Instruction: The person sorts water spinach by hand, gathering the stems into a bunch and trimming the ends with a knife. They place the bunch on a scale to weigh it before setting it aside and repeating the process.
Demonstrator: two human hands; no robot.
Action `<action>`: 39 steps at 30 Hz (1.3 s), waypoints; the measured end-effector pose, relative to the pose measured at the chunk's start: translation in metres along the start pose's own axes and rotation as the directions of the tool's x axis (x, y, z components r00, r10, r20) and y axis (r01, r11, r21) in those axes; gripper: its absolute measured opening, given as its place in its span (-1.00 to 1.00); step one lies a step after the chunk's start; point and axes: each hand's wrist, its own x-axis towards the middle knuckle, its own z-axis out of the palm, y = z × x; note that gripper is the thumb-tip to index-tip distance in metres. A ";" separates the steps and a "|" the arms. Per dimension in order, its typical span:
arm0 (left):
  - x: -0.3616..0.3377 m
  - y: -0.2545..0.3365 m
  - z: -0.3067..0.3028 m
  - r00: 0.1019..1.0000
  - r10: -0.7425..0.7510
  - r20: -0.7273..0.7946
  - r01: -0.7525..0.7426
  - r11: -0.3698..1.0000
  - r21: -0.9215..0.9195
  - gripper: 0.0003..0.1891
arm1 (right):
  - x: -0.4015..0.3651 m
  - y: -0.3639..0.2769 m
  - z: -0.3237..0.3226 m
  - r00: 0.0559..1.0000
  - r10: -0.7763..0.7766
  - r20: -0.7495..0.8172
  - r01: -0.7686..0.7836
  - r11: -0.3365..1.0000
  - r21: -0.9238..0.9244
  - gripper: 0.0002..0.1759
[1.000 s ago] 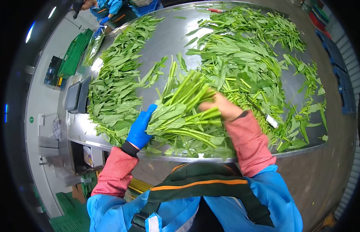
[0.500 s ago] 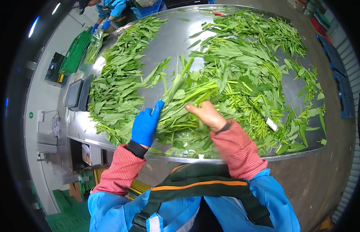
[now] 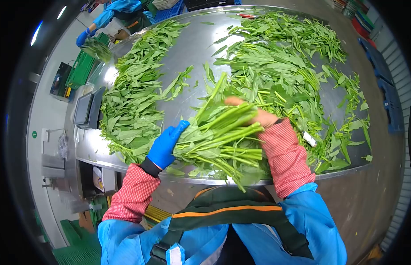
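Observation:
My left hand (image 3: 166,143), in a blue glove, is closed round a bunch of water spinach (image 3: 223,132) over the table's near edge. The leaves lie toward the glove, and the thick cut stems fan out to the right. My bare right hand (image 3: 258,114) is right behind the upper stems; its fingers are smeared by motion and partly hidden. Beyond it spreads a large heap of water spinach (image 3: 276,66). A white handle (image 3: 309,139) sticks out of the greens to the right, its other end covered.
A long row of greens (image 3: 135,88) lies along the left of the metal table (image 3: 192,48). A red tool (image 3: 246,16) is at the far edge. Grey trays (image 3: 88,108) and a green crate (image 3: 82,68) stand left. Far left, a co-worker's gloved hand (image 3: 84,37) holds bagged greens.
The bunch has come up and its stems now spread to the right. My right hand has moved away and to the right from the bunch's top. The co-worker's bag has moved left.

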 end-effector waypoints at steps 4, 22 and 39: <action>-0.011 -0.004 -0.010 0.994 -0.039 0.100 0.034 0.998 0.050 0.01 | -0.018 -0.015 -0.012 0.979 0.031 -0.203 0.004 0.986 0.170 -0.78; -0.020 -0.027 -0.019 0.993 0.114 0.001 -0.102 0.880 0.464 -0.33 | -0.042 -0.011 -0.071 0.996 -0.059 0.070 0.050 0.990 0.130 -0.53; -0.011 -0.008 -0.027 0.988 0.115 0.102 -0.151 0.853 0.499 -0.48 | -0.029 -0.037 -0.054 0.985 0.040 -0.166 0.028 0.922 0.385 -0.72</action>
